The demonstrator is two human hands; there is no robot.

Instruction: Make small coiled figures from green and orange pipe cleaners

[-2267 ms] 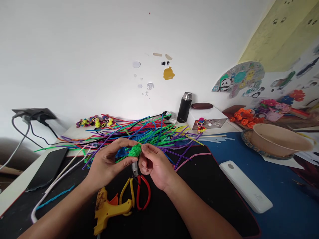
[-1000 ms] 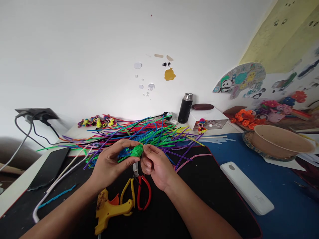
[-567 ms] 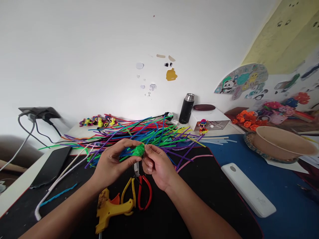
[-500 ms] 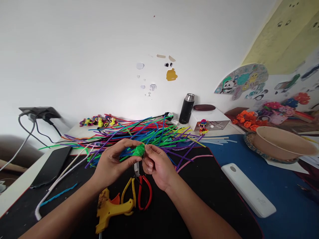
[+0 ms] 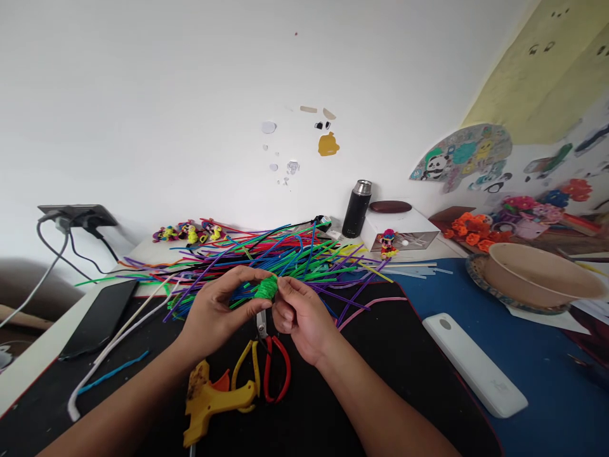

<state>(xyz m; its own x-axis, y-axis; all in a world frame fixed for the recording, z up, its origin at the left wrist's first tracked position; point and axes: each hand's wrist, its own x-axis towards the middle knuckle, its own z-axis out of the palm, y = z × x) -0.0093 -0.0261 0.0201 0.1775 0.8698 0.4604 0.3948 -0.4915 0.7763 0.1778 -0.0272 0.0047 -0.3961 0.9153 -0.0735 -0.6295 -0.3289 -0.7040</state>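
Between my hands is a small green coil of wound pipe cleaner. My left hand pinches it between thumb and fingers from the left. The fingertips of my right hand are closed at its right side, where they hide part of it. Just below lie scissors with one yellow and one red handle, their blades partly hidden by my hands. A yellow glue gun rests on the black mat left of the scissors. Behind my hands spreads a heap of loose pipe cleaners in many colours.
A phone and white pipe cleaners lie at left. Small pipe-cleaner figures sit at the back. A black thermos stands beside a white box. To the right are a white power bank and a beige bowl.
Both hands keep nearly the same pose around the green coil. Only a very slight shift of the whole view shows.
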